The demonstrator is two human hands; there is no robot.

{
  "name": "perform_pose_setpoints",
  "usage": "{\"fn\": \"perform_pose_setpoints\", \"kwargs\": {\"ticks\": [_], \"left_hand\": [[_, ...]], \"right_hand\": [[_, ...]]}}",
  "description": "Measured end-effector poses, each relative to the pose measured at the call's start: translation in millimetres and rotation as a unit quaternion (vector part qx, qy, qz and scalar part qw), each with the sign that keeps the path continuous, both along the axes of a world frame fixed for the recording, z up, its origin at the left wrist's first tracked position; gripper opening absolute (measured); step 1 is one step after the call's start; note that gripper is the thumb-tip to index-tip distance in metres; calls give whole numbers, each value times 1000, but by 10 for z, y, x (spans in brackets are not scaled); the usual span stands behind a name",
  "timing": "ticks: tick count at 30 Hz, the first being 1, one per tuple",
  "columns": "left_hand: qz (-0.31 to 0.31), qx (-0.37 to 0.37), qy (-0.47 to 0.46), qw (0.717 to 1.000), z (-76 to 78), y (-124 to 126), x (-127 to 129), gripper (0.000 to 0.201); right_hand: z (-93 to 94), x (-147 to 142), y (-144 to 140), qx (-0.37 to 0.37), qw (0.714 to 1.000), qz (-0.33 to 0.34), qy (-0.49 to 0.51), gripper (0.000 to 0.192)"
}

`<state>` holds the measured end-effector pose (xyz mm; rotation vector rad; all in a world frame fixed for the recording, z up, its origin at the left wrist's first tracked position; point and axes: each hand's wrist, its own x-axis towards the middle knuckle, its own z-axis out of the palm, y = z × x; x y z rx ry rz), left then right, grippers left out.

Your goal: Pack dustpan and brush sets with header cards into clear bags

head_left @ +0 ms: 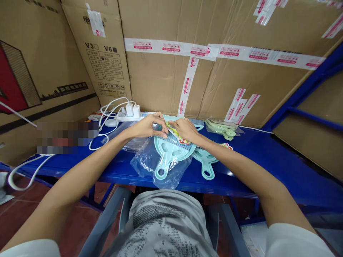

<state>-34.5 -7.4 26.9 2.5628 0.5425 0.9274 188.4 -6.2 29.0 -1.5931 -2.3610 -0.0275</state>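
My left hand (153, 125) is curled at the upper left edge of a mint-green plastic piece (173, 151), shaped like a small dustpan with a ribbed upper part and a ring handle. Its thumb and fingertips come close together; what lies between them is too small to make out. A clear plastic bag (144, 159) lies around and under this piece. My right hand (184, 129) is closed on a yellow and red patterned card (175, 132) over the ribbed part. A second mint-green piece (206, 160) with a ring handle lies to the right, partly under my right forearm.
Light-green pieces in clear wrapping (221, 128) lie at the right back of the blue table (257, 153). A white power strip (144, 115) with chargers and cables (107, 114) stands at the left back. Cardboard walls (166, 78) enclose the table's rear. A blurred patch covers the far left.
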Motion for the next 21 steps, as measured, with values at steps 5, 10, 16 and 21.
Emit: {"fn": "perform_pose_setpoints", "kwargs": {"ticks": [5,10,16,21], "left_hand": [[1,-37,11,999,-57,65,-7,23],[-5,-120,23,993,-81,99,-37,40],[-14,-137,37,990,-130,160,-56,54],[-31,-156,60,985,-184,231,-76,61]], "right_hand": [[-96,-20,41,-61,998,2,-8,64],[-80,85,216,-118,990,75,22,59],[42,251,261,-275,951,96,99,38],[-25,275,290,-192,972,109,87,18]]}}
